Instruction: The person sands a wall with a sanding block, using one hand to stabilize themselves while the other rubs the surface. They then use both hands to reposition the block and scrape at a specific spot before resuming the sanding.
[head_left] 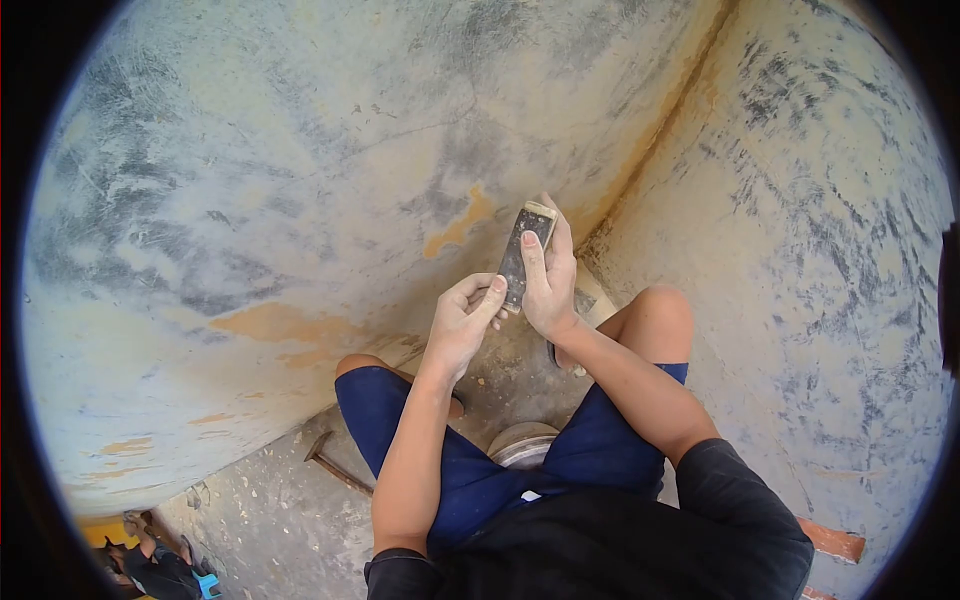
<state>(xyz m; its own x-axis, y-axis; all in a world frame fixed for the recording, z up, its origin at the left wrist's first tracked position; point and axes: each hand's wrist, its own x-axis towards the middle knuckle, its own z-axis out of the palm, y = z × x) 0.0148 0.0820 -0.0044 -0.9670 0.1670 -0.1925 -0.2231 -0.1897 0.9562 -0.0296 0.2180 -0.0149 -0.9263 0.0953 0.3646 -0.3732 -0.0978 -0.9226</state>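
Note:
A small sanding block (522, 250), a pale dusty block with a dark worn sheet around it, is tilted upright between my hands in front of the wall. My right hand (548, 280) wraps its upper part, thumb across the dark face and fingers behind. At the lower left corner, my left hand (468, 315) pinches it between thumb and curled fingers. White dust coats both hands. The block's back is hidden behind my right fingers.
Patchy scraped walls (330, 160) meet at a brown-stained corner (670, 115) ahead. On the speckled floor (270, 520) to my left lies a hammer (340, 468). Beneath me is a round pale seat (522, 445). Another person (160, 570) is at the lower left.

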